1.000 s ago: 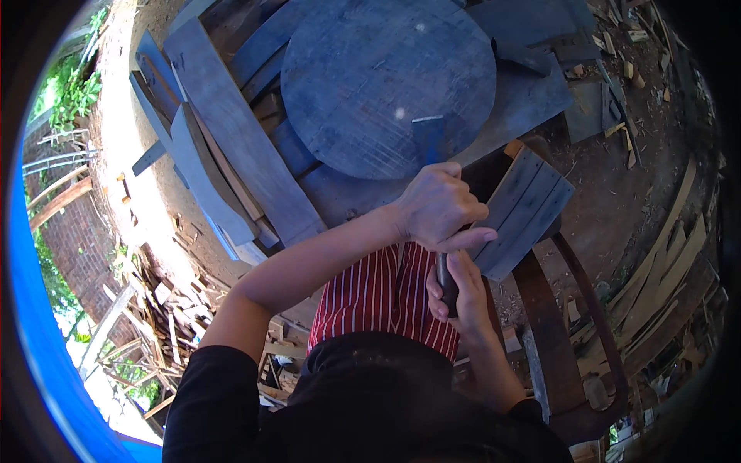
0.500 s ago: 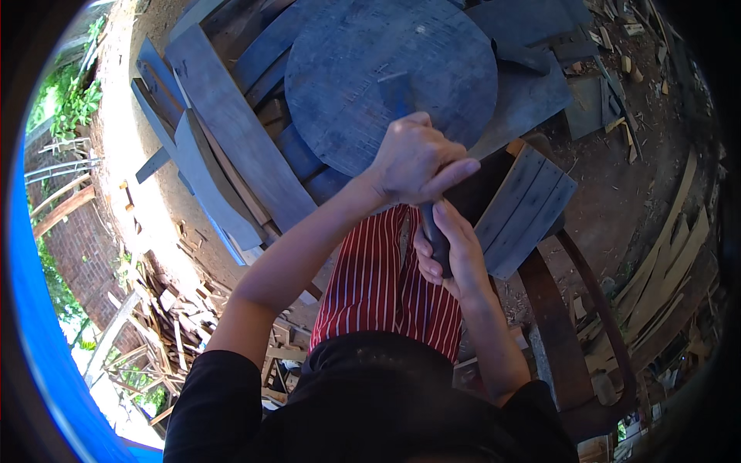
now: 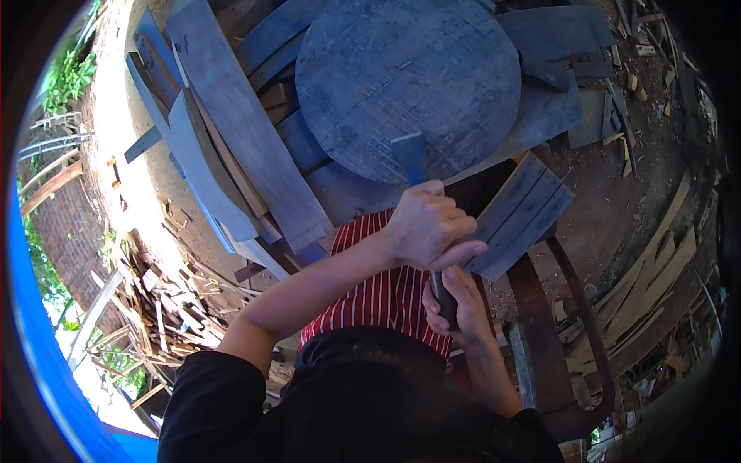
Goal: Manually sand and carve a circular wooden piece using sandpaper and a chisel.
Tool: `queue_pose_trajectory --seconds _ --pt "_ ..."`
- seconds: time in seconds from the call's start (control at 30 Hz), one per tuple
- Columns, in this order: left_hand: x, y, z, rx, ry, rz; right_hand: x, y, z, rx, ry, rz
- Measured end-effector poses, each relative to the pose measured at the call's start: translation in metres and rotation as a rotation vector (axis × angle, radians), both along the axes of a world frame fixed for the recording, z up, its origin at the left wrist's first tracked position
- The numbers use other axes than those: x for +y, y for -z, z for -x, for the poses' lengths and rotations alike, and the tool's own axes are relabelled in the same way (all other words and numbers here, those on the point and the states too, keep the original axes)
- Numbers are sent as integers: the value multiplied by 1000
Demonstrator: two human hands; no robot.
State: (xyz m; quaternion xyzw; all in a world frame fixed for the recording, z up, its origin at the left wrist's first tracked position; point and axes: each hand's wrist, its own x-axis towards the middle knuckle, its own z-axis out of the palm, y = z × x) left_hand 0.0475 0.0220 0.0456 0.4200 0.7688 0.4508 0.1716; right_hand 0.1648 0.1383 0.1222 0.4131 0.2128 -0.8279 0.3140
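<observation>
The right hand (image 3: 465, 305), nearest the body, is clamped around the dark handle (image 3: 443, 297) of a chisel-like tool (image 3: 413, 154), with the striped red cloth (image 3: 367, 301) over the lap to its left. Just ahead of it, the left hand (image 3: 432, 224) is closed in a fist about the tool's shaft, its thumb sticking out to the right. The flat blade points forward from the left hand, over the near part of a round board (image 3: 409, 85); whether its edge touches the wood cannot be told. Such a grip probably works best with the rear hand setting the angle, the front hand guiding with even pressure, and both square behind the blade; a low angle should make gouging less likely, and the front fingers are safest well back from the edge. Right of the left hand sits a slatted wooden piece (image 3: 519, 216), close by; to its left, farther off, lie a long plank (image 3: 251, 116) and a curved board (image 3: 204, 162). Well apart, beyond these on the left, are heaped wood scraps (image 3: 174, 309) and a blue sheet (image 3: 35, 347).
</observation>
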Motion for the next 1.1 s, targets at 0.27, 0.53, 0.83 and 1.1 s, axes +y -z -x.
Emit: queue_pose_trajectory --seconds 0.27,0.53,0.83,1.1 --pt "-9 17 43 59 -77 -35 -2 19 40 66 -83 0" --pt "-14 -1 -7 39 -74 8 2 4 -2 25 -153 -6" --pt "-28 24 50 56 -106 -9 -17 28 45 109 -99 -12" --pt "-22 8 35 43 -133 -19 -8 8 43 29 -171 -35"
